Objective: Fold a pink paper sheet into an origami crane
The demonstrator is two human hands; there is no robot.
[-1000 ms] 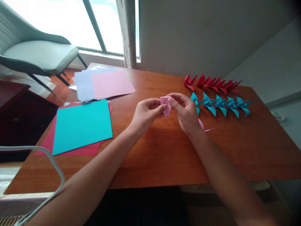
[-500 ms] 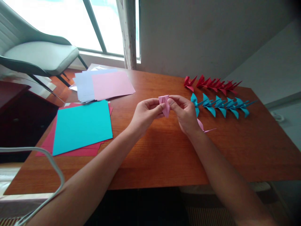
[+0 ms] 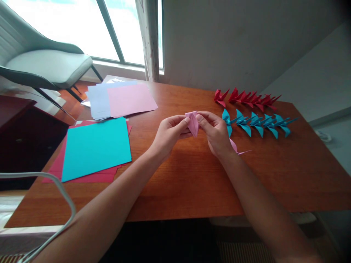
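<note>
A small piece of folded pink paper (image 3: 193, 125), narrowing to a point at the bottom, is held above the table between both hands. My left hand (image 3: 173, 129) pinches its left edge between thumb and fingers. On the other side, my right hand (image 3: 215, 131) grips the upper right edge with the thumb in front. Behind my right wrist lies a pink paper crane (image 3: 233, 145), partly hidden. Just right of that hand stands a row of blue paper cranes (image 3: 257, 122), with red paper cranes (image 3: 248, 98) lined up farther back.
Blue square sheets (image 3: 97, 148) lie over red sheets (image 3: 55, 166) at the table's left. Behind them are pink sheets (image 3: 131, 98) and pale lavender sheets (image 3: 98, 100). A white cable (image 3: 64, 193) loops by my left forearm. A chair (image 3: 49, 65) stands beyond the wooden table (image 3: 186, 190).
My left thumb has shifted slightly up and left on the folded pink paper, uncovering more of its front. Both hands keep their hold in nearly the same place.
</note>
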